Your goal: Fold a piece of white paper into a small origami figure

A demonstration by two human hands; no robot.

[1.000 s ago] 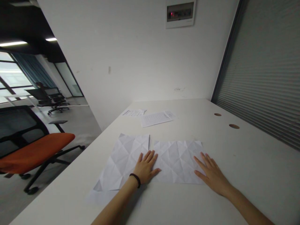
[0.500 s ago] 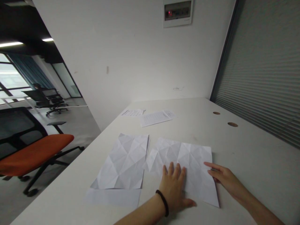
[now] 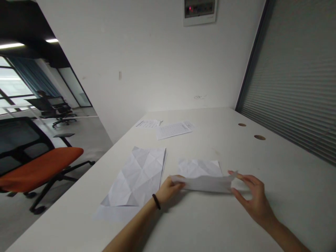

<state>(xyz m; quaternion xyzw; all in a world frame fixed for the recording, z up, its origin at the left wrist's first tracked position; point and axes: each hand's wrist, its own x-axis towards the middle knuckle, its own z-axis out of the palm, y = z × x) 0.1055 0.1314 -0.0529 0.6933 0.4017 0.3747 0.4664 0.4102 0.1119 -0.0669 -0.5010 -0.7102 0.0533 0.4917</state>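
2 printed sheets (image 3: 173,130) on the white desk (image 3: 288,206), orange office chair (image 3: 39,164) alongside

Creased white paper sheet (image 3: 201,168); near half raised, bent over itself.

I wear the one camera on my head. It looks forward and down over the white desk (image 3: 210,147) toward the wall (image 3: 157,63), and the view leans to one side. It is quite near my left hand (image 3: 170,189) and my right hand (image 3: 254,196).
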